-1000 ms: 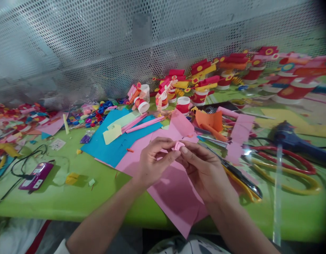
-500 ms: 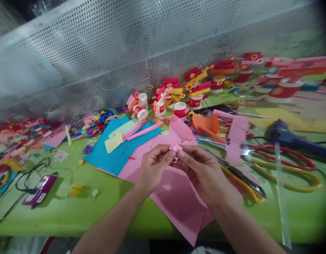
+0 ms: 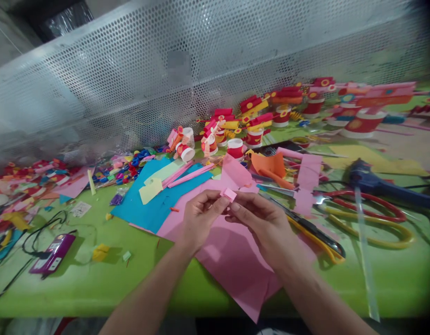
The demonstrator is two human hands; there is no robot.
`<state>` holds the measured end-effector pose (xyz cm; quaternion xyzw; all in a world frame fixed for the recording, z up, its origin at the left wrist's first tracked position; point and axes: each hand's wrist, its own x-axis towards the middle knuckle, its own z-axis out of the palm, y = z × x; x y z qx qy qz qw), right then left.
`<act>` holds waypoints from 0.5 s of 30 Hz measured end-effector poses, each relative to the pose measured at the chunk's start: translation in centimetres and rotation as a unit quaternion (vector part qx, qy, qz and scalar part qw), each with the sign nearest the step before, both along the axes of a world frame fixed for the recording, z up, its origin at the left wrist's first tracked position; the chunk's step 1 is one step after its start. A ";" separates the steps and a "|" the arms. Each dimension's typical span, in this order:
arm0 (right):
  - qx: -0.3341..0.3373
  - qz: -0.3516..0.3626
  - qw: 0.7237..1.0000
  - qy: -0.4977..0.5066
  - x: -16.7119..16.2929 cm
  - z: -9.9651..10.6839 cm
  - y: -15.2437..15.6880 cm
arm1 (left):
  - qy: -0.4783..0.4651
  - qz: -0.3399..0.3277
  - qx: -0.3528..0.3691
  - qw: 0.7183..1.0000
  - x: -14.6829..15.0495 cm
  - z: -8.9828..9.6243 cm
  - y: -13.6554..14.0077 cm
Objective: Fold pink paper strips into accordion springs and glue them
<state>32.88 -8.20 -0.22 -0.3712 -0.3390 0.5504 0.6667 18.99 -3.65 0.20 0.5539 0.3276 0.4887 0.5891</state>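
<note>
Item held: a small folded pink paper piece (image 3: 229, 193), located at the fingertips, in front of the body and above a pink paper sheet (image 3: 232, 265). Its upper face is pale, flat and roughly four-sided, set at a slant; a deeper pink shows along the lower edge. Underside hidden by the fingers.

Left hand (image 3: 200, 221): thumb and forefinger pinching the piece from its left. Right hand (image 3: 265, 221): thumb and forefinger bent in close at the piece's right edge; whether they pinch it cannot be told.

Beyond the left fingers lie thin pink paper strips (image 3: 191, 177) on a blue sheet (image 3: 140, 213). Right of the right fingers: a black-handled cutter (image 3: 315, 232).
</note>
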 end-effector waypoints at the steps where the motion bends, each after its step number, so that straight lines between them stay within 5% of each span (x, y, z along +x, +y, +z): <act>1: 0.001 0.002 1.000 0.007 0.0 0.0 0.0 | 0.002 0.004 0.002 1.000 -0.1 0.0 0.0; 8: -0.016 0.019 0.999 0.036 0.0 0.4 0.1 | 0.016 0.006 0.016 1.000 0.0 0.2 -0.1; 15: -0.010 -0.039 0.997 -0.064 0.0 0.0 0.0 | 0.082 0.018 0.061 0.995 0.2 0.3 -1.0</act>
